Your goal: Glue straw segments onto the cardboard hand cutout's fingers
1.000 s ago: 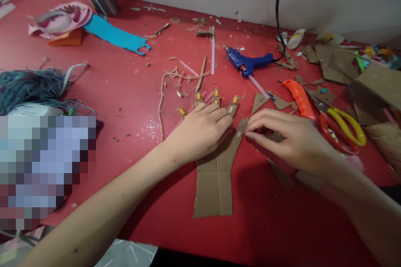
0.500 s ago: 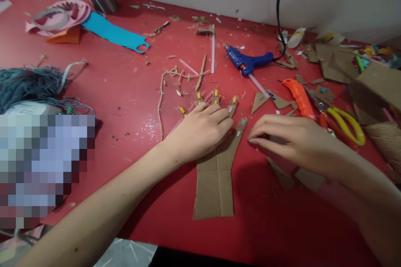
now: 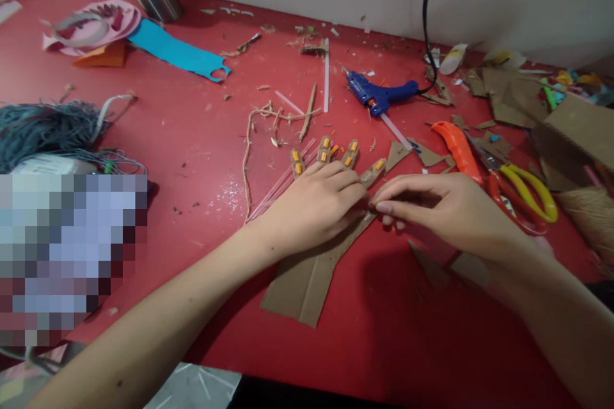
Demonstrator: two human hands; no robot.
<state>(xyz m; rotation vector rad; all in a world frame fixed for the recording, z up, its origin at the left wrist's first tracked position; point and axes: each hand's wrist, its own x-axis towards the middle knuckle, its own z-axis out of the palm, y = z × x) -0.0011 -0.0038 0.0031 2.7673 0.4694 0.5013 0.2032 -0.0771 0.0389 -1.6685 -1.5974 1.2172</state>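
A cardboard hand cutout (image 3: 300, 281) lies tilted on the red table, its wrist end toward me. Short orange straw pieces (image 3: 323, 149) sit on its fingers. My left hand (image 3: 326, 198) is on top of the cutout's palm, fingers curled and pressing it down; their tips are hidden. My right hand (image 3: 426, 204) pinches the cutout's thumb tip between thumb and forefinger, close beside my left fingers. Pink glue sticks or straws (image 3: 273, 195) lie by the cutout's left side, partly under my left hand.
A blue glue gun (image 3: 378, 92) with a black cord lies behind. To the right are an orange cutter (image 3: 458, 150), yellow-handled pliers (image 3: 530, 192), cardboard scraps (image 3: 513, 96) and a twine ball (image 3: 592, 223). Twine (image 3: 247, 160), grey yarn (image 3: 52, 131) and a blue strip (image 3: 180, 54) lie left.
The cardboard hand has turned clockwise, its fingers swinging right and its wrist end left. My right hand has moved left and closed on its thumb tip. My left hand has shifted slightly right.
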